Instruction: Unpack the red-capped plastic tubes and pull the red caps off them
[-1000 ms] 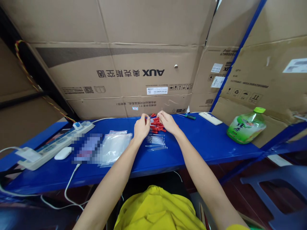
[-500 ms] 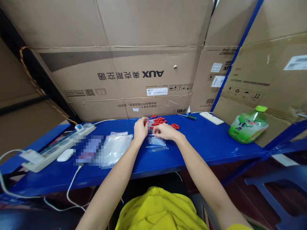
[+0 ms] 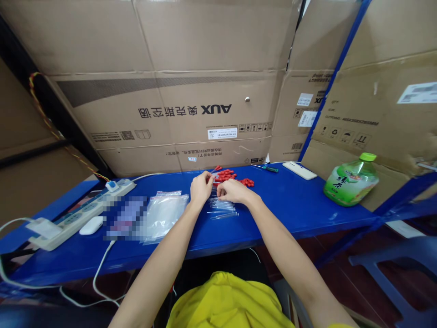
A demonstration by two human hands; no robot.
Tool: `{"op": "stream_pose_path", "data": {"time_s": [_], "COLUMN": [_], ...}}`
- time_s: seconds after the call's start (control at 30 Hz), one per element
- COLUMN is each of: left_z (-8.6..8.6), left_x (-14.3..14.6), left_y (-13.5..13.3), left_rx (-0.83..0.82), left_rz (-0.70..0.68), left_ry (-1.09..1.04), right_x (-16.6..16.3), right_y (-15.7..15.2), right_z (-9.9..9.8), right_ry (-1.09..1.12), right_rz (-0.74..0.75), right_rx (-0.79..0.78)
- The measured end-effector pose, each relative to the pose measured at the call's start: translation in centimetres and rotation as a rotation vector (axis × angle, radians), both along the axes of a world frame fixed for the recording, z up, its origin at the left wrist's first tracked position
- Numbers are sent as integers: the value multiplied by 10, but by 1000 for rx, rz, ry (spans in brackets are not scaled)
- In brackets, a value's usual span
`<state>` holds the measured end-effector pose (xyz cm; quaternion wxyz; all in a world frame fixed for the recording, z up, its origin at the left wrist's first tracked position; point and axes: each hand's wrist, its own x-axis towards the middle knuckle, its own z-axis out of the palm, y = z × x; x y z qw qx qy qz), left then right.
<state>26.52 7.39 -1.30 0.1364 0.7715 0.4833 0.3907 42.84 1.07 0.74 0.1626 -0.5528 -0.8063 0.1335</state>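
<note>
My left hand [image 3: 200,188] is closed, its thumb and fingertips pinched by the left side of a pile of red rubber bulbs [image 3: 226,175]. A pale, narrow piece shows at its fingertips, too small to make out. Just to the right, my right hand [image 3: 235,191] has its fingers curled over the upper end of a bunch of thin clear tubes [image 3: 221,205]; what lies in its fingertips is hidden. These tubes lie roughly side by side on the blue table [image 3: 273,205]. More red bulbs [image 3: 247,182] lie beyond my right hand.
Clear zip bags [image 3: 165,212] lie left of my forearm, beside a blurred-out phone-like object [image 3: 128,216]. Further left are a white case [image 3: 91,225] and a power strip [image 3: 85,209]. A screwdriver [image 3: 269,169], white phone [image 3: 299,170] and green-capped bottle [image 3: 351,182] stand or lie rightward.
The camera view has shifted slightly. Both hands stay close together at the bulbs and tubes, with only small finger movements.
</note>
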Motion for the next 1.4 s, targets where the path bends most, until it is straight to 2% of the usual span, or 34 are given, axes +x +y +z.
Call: {"op": "stream_pose_path", "data": {"time_s": [0.27,0.43,0.5,0.63,0.73,0.83,0.9,0.97,1.13,1.4], "left_z": [-9,-10,-7,-2,0,-1,-2,-4,-6,-5], "left_x": [-1,3,5,8,7,3,0,-2,-4,-6], "left_y": [9,11,9,1,-2,-1,2,4,4,5], "left_rx": [7,-47,-72,-99,-40,77,139,162,169,183], "left_rz": [-85,-135,-192,-341,-336,-293,-332,-382,-408,-452], "left_ry": [-35,-143,-187,-203,-147,-3,122,221,313,318], "right_x": [8,21,24,26,34,52,66,78,94,101], "right_y": [3,9,11,13,12,10,7,5,5,11], "right_z": [-5,-7,-7,-6,-3,1,1,-1,-8,-13], "right_ry": [129,257,273,256,195,115,77,77,126,227], "right_rz": [73,-90,-83,-58,-199,-458,-618,-708,-699,-692], "right_rx": [6,258,306,258,260,286,260,209,140,187]}}
